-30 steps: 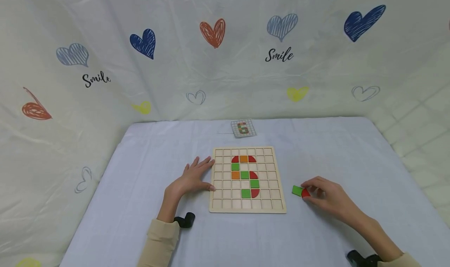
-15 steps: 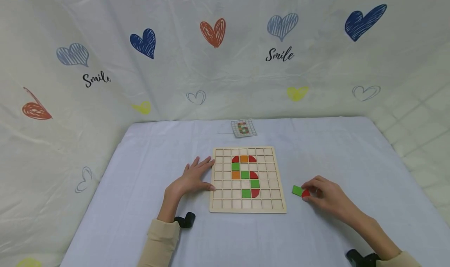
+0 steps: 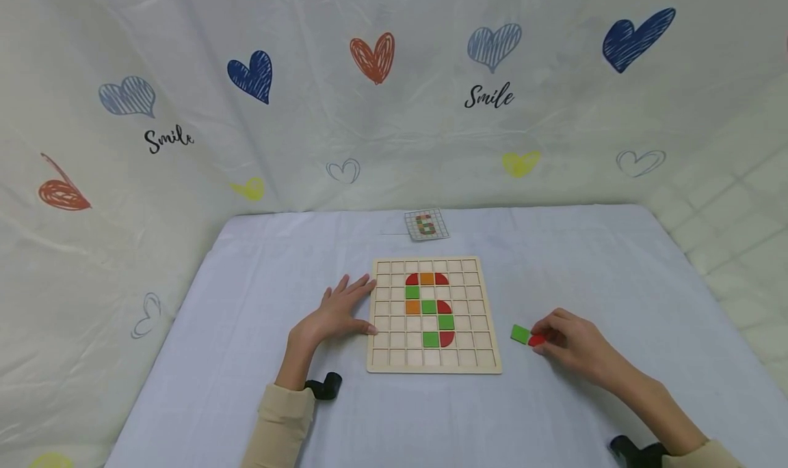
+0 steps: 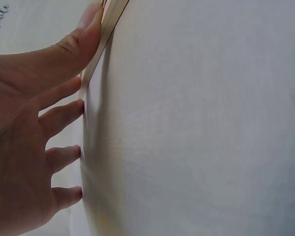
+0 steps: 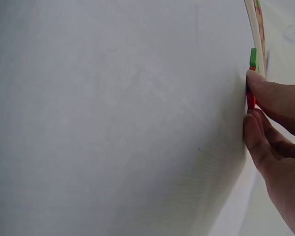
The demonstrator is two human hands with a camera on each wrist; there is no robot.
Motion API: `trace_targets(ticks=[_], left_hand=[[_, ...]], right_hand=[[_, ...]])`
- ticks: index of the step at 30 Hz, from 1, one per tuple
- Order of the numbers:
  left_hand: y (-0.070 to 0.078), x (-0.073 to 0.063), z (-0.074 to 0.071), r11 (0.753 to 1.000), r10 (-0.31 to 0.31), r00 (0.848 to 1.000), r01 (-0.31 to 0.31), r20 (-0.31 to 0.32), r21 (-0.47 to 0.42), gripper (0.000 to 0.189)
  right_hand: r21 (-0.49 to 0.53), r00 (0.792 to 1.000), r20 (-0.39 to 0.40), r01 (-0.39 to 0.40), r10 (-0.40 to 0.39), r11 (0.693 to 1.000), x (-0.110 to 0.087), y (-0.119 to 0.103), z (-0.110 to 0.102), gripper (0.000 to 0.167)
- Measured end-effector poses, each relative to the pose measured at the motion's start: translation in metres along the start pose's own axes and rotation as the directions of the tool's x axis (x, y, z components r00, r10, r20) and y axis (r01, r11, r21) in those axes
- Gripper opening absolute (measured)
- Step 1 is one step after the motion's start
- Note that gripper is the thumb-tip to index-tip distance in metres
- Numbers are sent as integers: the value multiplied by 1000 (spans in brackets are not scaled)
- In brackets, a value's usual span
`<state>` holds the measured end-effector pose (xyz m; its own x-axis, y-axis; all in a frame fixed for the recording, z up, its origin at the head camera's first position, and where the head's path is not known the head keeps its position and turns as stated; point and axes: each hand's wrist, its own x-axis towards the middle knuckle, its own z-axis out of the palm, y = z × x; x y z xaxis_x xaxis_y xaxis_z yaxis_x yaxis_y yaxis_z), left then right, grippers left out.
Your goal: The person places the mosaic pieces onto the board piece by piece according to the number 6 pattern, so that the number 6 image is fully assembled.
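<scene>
My left hand (image 3: pixel 335 316) lies spread along the left edge of a wooden grid board (image 3: pixel 394 367), its thumb and fingertips at the rim. In the left wrist view the thumb (image 4: pixel 71 51) rests over the board's edge. To the right of the board, my right hand (image 3: pixel 572 338) pinches a red rounded tile (image 3: pixel 537 341) between thumb and fingertips. A green square tile (image 3: pixel 520 334) lies on the cloth just left of that red one. The right wrist view shows the red tile (image 5: pixel 251 96) edge-on in the fingers, partly covered by them, with the green tile (image 5: pixel 253 58) beyond.
Red quarter-round tiles (image 3: pixel 446 339), green squares (image 3: pixel 431 339) and orange squares (image 3: pixel 413 307) sit in the board's cells. A small pattern card (image 3: pixel 427 235) lies behind the board on the white tablecloth (image 3: pixel 295 249). A heart-printed curtain (image 3: pixel 431 126) hangs behind.
The red tile has turned in my right fingertips, so its outline looks flatter now, and those fingers have shifted slightly. My left hand and the board have stayed put.
</scene>
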<state>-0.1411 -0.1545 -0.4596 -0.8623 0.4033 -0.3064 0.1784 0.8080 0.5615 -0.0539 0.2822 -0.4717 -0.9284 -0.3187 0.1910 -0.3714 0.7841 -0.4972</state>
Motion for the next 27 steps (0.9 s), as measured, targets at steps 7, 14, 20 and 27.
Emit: trace_targets(ticks=[7,14,20,27], left_hand=[[-1,1,0,1000,2,1000,-2,5,-2,97],[-2,1,0,1000,1,1000,-1,8,-6,98],[-1,1,0,1000,-3,1000,3,5,-2,98],[0,1,0,1000,-5,1000,5,2,8,97]], right_hand=[[26,992,103,-82,79,996,1,-1,-3,24],[34,988,117,-103,99,994,2,-1,-2,24],[39,985,134,-114,108,993,3,-3,-2,22],[67,993,93,-81,75,994,7,-7,-6,24]])
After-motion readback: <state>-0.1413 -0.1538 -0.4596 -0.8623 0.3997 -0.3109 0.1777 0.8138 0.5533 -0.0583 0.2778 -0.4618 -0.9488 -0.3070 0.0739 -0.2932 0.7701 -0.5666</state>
